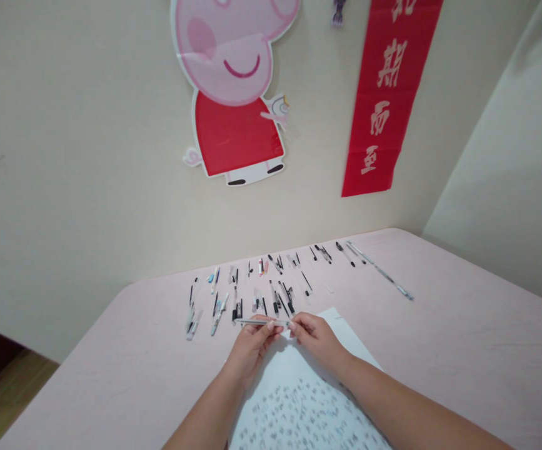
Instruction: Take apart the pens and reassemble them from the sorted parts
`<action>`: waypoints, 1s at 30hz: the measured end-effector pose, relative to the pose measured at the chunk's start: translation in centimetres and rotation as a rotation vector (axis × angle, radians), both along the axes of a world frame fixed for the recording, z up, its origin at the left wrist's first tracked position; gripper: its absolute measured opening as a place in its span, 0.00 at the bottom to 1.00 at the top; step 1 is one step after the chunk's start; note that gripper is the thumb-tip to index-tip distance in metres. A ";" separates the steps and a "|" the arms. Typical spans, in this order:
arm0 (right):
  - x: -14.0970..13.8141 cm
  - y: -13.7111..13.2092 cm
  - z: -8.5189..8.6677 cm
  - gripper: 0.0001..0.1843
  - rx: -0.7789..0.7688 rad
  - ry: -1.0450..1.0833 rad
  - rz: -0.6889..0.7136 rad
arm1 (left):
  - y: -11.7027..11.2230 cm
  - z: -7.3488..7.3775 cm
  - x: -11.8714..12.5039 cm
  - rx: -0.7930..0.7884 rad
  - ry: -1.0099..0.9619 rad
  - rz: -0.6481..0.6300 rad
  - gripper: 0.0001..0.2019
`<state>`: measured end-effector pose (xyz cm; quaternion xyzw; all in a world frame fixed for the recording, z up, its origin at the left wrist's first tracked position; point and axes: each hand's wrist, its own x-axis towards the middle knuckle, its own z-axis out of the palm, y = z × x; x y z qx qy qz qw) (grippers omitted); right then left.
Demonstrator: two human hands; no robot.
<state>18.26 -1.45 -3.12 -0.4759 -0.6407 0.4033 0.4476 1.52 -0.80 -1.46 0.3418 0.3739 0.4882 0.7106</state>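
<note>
Between my two hands, above the top of a white sheet of paper (pixel 299 359), a slim pen (pixel 252 322) is held level. My left hand (pixel 256 344) pinches it along its barrel, with the thin end pointing left. The fingertips of my right hand (pixel 315 334) are closed on its right end. Rows of dark marks, too blurred to read, cover the lower part of the paper. Just beyond my hands lie several black pens and pen parts (pixel 280 299).
Loose pens, caps and refills lie in rows across the pink table (pixel 462 325). A long, thin pale rod (pixel 378 269) rests at the right. The wall behind carries a pink pig cutout (pixel 237 134) and a red banner (pixel 387 100).
</note>
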 end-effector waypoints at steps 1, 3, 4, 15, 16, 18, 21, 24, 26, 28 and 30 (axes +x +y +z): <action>0.0 0.0 0.0 0.23 0.005 0.008 -0.001 | 0.0 0.0 0.0 -0.006 -0.001 0.000 0.12; 0.0 0.0 -0.1 0.27 0.002 0.031 -0.011 | 0.0 0.0 0.0 -0.009 -0.005 0.004 0.12; 0.0 0.0 -0.1 0.28 -0.008 0.041 -0.015 | 0.0 0.0 0.0 -0.009 -0.006 0.005 0.12; -0.1 -0.1 0.1 0.12 -0.005 0.042 -0.022 | 0.1 0.0 0.0 -0.026 -0.014 0.018 0.13; -0.1 -0.1 0.1 0.11 -0.002 0.041 -0.027 | 0.1 0.0 0.0 -0.026 -0.014 0.015 0.14; -0.1 -0.1 0.0 0.09 0.002 0.032 -0.026 | 0.0 0.0 0.0 -0.027 -0.014 0.015 0.14; -0.1 -0.1 -0.1 0.09 0.003 0.028 -0.024 | 0.0 0.1 0.0 -0.019 -0.006 0.015 0.13; -0.1 -0.1 0.0 0.09 0.009 0.036 -0.022 | -0.1 0.2 0.0 -0.003 0.002 -0.002 0.13; 0.0 -0.1 0.0 0.09 0.009 0.033 -0.014 | -0.1 0.2 0.0 0.008 0.004 -0.007 0.13; 0.0 -0.1 0.1 0.09 0.001 0.032 -0.004 | -0.1 0.1 0.0 0.014 0.008 -0.006 0.13; 0.0 -0.1 0.1 0.09 -0.010 0.037 0.001 | -0.1 0.0 0.0 0.017 0.015 -0.007 0.13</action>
